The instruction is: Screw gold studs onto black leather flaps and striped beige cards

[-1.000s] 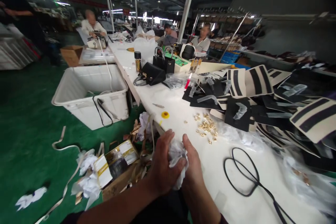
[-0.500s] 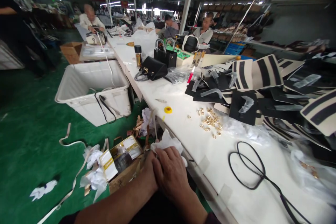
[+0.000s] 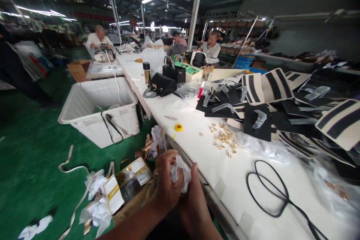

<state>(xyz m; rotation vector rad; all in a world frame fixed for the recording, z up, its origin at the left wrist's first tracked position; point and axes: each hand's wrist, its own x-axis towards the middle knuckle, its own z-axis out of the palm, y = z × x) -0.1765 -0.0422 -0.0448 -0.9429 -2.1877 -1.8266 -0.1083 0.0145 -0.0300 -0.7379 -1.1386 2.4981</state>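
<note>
A crumpled wad of white tissue paper (image 3: 183, 170) is squeezed between my two hands beside the table's near edge. My left hand (image 3: 167, 178) curls round it from the left, thumb and fingers pressing in. From the right, my right hand (image 3: 195, 198) cups the wad, thumb pointing up along its side; most of these fingers are hidden. On the tabletop beyond lie small gold metal fittings (image 3: 225, 135), a yellow tape roll (image 3: 178, 127) and a looped black cord (image 3: 267, 187).
Striped and black panels (image 3: 267, 86) pile up on the right of the white table (image 3: 197, 157). Black handbags (image 3: 161, 82) stand farther back. A white bin (image 3: 98, 120) and an open carton (image 3: 132, 202) with paper scraps sit on the green floor. Several people work beyond.
My hands have shifted from lying one over the other to cupping the tissue paper from both sides, and the paper is more tightly bunched. The view has tilted up slightly.
</note>
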